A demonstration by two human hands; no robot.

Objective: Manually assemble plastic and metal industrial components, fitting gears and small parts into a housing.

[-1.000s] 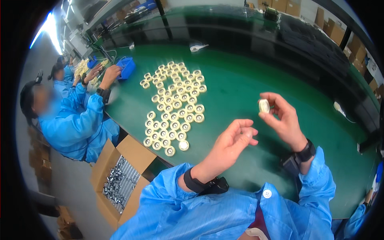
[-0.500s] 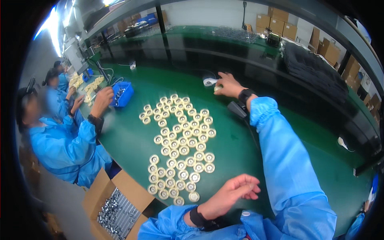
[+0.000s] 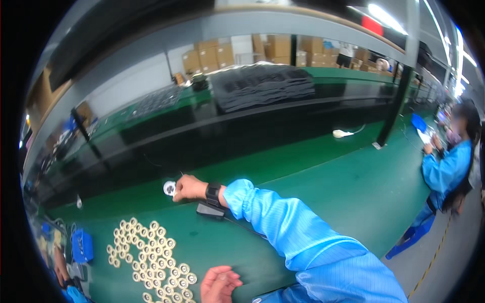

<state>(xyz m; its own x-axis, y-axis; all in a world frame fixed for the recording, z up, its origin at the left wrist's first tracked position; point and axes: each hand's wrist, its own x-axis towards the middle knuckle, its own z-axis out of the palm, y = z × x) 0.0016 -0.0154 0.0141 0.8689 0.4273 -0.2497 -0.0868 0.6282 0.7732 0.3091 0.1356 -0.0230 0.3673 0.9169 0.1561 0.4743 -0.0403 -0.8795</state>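
Observation:
My right hand (image 3: 189,188) is stretched out to the far side of the green table (image 3: 323,187). Its fingertips are closed on a small white round part (image 3: 170,188) that rests at the table's back edge. A black wristband sits on that wrist, and the blue sleeve (image 3: 283,227) runs back toward me. My left hand (image 3: 220,284) lies low at the bottom edge, palm up with fingers loosely curled and nothing in it. Just left of it, several cream round parts (image 3: 151,257) lie in neat rows on the table.
A black flat device (image 3: 209,209) with a cable lies under my right wrist. A blue bin (image 3: 81,246) stands at the far left. A co-worker in a blue coat (image 3: 447,166) works at the right. Black trays (image 3: 262,86) and cardboard boxes (image 3: 237,53) fill the back.
My right hand carried the white part from in front of me out to the table's far edge. My left hand sank toward the bottom edge. The view swung to the right.

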